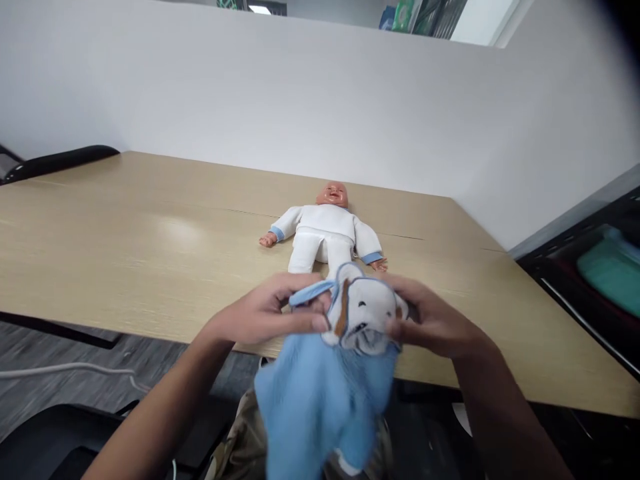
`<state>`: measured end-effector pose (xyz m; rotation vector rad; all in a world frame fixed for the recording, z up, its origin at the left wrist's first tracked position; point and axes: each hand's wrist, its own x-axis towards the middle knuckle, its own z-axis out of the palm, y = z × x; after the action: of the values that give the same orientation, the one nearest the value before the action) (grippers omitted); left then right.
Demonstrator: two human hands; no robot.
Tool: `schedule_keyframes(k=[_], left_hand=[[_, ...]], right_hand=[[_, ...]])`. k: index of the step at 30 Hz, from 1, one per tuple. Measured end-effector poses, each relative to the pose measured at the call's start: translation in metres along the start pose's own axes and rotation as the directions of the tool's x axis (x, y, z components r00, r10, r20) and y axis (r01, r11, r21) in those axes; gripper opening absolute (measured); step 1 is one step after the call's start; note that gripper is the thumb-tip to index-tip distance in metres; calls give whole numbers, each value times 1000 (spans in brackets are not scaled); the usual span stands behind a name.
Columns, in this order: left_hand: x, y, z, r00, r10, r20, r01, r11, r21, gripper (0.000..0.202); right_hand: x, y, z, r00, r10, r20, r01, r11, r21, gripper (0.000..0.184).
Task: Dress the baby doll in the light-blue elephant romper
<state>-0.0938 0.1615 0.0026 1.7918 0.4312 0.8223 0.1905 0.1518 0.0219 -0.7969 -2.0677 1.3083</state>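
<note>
Both hands hold a light blue baby garment (pixel 310 393) up at the table's front edge, its lower part hanging over my lap and smeared by motion. A white dog face with brown ears (pixel 370 307) is sewn on its upper end. My left hand (pixel 273 310) pinches the blue-edged opening at the left, fingertips partly inside it. My right hand (pixel 425 317) grips beside the dog face, fingers partly hidden behind the cloth. Beyond my hands a baby doll (pixel 325 223) in white clothes with blue cuffs lies on its back, its feet hidden behind the garment.
The doll lies on a light wooden table (pixel 150 253) against a white wall (pixel 250 100). A black chair (pixel 55 443) stands at the lower left, near a white cable (pixel 75 367). Green cloth (pixel 610 270) sits in a dark rack at the right.
</note>
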Motion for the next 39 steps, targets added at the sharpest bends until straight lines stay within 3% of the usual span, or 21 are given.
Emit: schedule_keyframes(k=[2,3,4,6,9,10,12,14,16,18,21,23,24,26,28,30,31,33,35,37,39], left_hand=[[6,6,-10,999,-8,-45,13,994,111,29],[9,9,-16,998,-17,-61,27,987,160,28],[11,11,-23,997,-30,-75,45,978,202,28],[16,15,-37,995,-67,-77,86,958,274,33],[27,18,-54,988,-140,59,111,931,349,43],[32,18,-57,982,-157,107,109,928,356,41],[42,17,-57,985,-122,125,76,944,322,35],[50,14,-55,997,-42,61,26,970,244,31],[55,10,-57,1000,-26,18,21,979,203,32],[55,6,-63,991,-110,76,89,967,240,32],[49,0,-77,925,-232,301,149,950,274,35],[45,-4,-84,904,-204,375,134,970,203,32],[43,-7,-86,919,-172,356,121,979,162,29],[42,-12,-88,963,-117,242,96,991,97,26],[42,-16,-90,985,-118,124,109,991,77,29],[43,-19,-92,983,-168,77,160,982,104,30],[44,-20,-93,975,-200,100,188,975,122,30],[46,-22,-94,936,-250,247,225,966,124,31],[48,-24,-93,854,-251,456,254,966,57,36],[48,-28,-90,791,-214,573,277,961,-23,36],[45,-32,-85,814,-191,549,285,954,-91,28]], right_hand=[[2,15,-9,978,20,210,-17,1000,-18,47],[3,19,-12,967,25,255,-15,999,-42,44],[4,21,-15,970,20,243,-4,998,-65,38],[7,20,-19,998,-21,54,25,996,-82,31],[17,15,-25,967,-72,-243,65,997,-36,44],[23,15,-26,963,-66,-261,60,998,-31,52],[34,19,-27,985,-23,-169,6,995,-99,68],[46,25,-25,998,52,-18,-54,973,-226,79],[55,32,-21,994,97,50,-77,945,-317,80],[60,37,-18,996,90,20,-79,946,-314,74],[61,47,-18,986,114,-125,-132,979,-156,66],[59,55,-21,964,168,-208,-180,983,-41,67],[59,57,-23,955,189,-228,-197,980,-10,69],[59,57,-25,968,206,-141,-209,978,-7,75],[64,50,-27,978,185,100,-182,982,-41,82],[70,40,-27,939,127,319,-109,991,-71,82],[73,36,-27,924,97,370,-75,994,-73,81],[78,31,-27,935,56,351,-43,998,-46,71],[79,33,-26,965,39,260,-45,999,18,58],[78,38,-22,988,66,139,-78,993,88,52],[76,43,-16,991,129,31,-132,982,133,56]])
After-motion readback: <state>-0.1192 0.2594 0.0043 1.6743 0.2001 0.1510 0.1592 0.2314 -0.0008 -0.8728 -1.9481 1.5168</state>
